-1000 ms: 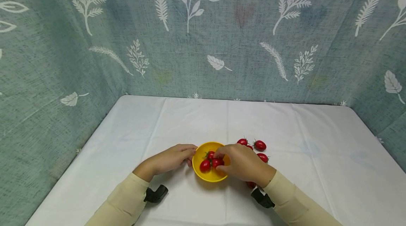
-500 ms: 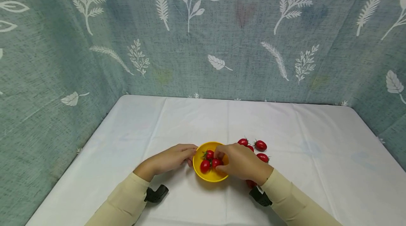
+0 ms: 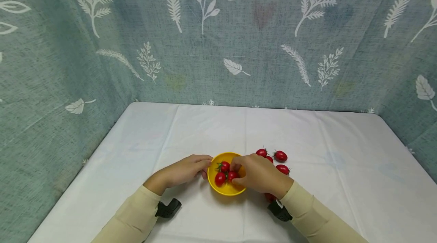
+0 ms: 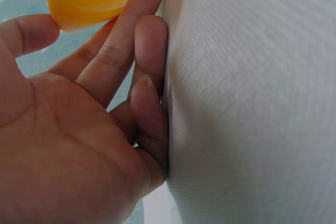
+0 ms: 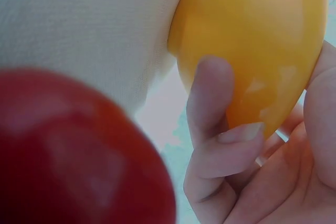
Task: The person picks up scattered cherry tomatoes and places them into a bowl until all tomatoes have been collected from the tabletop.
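A yellow bowl (image 3: pixel 228 193) stands on the white-covered table, with several red cherry tomatoes inside. My left hand (image 3: pixel 184 170) holds the bowl's left side, its thumb at the rim and fingers along the outer wall, as the left wrist view shows. Over the right rim reaches my right hand (image 3: pixel 264 174), thumb and index finger pinching a cherry tomato (image 3: pixel 232 176) down in the bowl. Beside it lie another cherry tomato (image 3: pixel 220 179) and one with a green stem (image 3: pixel 225 166). In the right wrist view, curled fingers (image 5: pixel 210 93) overlap the bowl's outside.
Right of the bowl lie several loose cherry tomatoes, among them one at the back (image 3: pixel 280 156) and one near the right wrist (image 3: pixel 270 197), partly hidden by the arm. A large blurred tomato (image 5: pixel 79 156) fills the right wrist view's corner. A leaf-patterned curtain (image 3: pixel 218 68) surrounds the table.
The tomatoes in the bowl have shifted slightly left, and the stemmed one has turned a little. My right forearm has drawn slightly left; my left hand keeps its place.
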Demonstrator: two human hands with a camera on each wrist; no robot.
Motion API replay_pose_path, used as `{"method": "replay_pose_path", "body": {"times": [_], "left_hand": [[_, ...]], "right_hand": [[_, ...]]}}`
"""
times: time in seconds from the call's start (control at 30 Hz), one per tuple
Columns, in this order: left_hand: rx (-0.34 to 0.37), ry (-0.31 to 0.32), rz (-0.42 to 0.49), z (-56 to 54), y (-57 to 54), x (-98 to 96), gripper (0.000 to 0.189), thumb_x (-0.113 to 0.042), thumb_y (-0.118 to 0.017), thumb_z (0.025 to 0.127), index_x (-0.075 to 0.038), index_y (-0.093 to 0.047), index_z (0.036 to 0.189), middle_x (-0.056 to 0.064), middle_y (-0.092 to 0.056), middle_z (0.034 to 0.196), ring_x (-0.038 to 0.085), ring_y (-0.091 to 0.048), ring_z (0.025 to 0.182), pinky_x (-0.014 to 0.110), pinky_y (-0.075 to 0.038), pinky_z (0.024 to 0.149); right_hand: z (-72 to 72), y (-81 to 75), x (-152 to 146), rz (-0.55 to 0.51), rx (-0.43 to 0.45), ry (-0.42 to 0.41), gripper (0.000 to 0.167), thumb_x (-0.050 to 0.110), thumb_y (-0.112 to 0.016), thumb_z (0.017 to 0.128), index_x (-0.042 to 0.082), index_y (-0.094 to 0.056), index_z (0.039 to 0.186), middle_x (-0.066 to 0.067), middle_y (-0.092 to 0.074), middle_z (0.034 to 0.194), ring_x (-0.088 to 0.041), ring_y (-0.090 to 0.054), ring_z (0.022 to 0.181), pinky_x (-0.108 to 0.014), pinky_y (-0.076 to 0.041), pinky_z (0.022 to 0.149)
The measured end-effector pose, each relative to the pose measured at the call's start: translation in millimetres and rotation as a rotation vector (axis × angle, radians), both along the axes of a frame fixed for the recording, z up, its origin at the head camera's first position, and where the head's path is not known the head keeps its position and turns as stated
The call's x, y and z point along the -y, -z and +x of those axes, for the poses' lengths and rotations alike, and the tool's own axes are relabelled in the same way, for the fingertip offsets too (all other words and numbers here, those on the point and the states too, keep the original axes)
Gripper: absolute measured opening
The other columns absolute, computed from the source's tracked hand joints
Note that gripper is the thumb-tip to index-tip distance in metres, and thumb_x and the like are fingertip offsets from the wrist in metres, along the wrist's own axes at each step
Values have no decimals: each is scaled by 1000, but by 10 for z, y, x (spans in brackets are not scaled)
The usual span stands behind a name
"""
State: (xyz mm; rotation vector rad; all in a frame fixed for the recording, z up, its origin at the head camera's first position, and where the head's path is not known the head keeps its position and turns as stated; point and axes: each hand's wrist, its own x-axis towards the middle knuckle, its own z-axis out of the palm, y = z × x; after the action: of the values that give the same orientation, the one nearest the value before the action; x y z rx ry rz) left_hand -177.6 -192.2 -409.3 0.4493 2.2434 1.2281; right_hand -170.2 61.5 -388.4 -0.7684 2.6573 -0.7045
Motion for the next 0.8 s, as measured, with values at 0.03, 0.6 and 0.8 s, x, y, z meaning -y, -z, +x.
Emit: {"method": "replay_pose_path", "body": {"times": [0.03,0.6,0.8], "left_hand": [[2,0,0,-2,3,1,39,-30,-37,107,-11,-61,132,1,-64,91,18,-58,92,33,-42,87],[-1,-4,-7,-2,3,-1,38,-30,-39,106,-12,-61,132,2,-66,93,19,-59,92,32,-42,83],[7,-9,-4,-4,7,-3,38,-28,-39,106,-11,-61,132,2,-66,93,19,-59,91,31,-42,82]], "right_hand": [[0,0,0,1,2,2,24,27,-84,81,21,-72,101,7,-70,96,-12,-59,85,-25,-54,75],[83,-65,-103,5,-163,-1,26,31,-80,84,18,-74,106,7,-74,99,-11,-64,90,-30,-55,78],[143,-140,-196,-20,-206,10,25,30,-79,86,19,-74,108,7,-74,102,-13,-67,98,-34,-55,85]]}}
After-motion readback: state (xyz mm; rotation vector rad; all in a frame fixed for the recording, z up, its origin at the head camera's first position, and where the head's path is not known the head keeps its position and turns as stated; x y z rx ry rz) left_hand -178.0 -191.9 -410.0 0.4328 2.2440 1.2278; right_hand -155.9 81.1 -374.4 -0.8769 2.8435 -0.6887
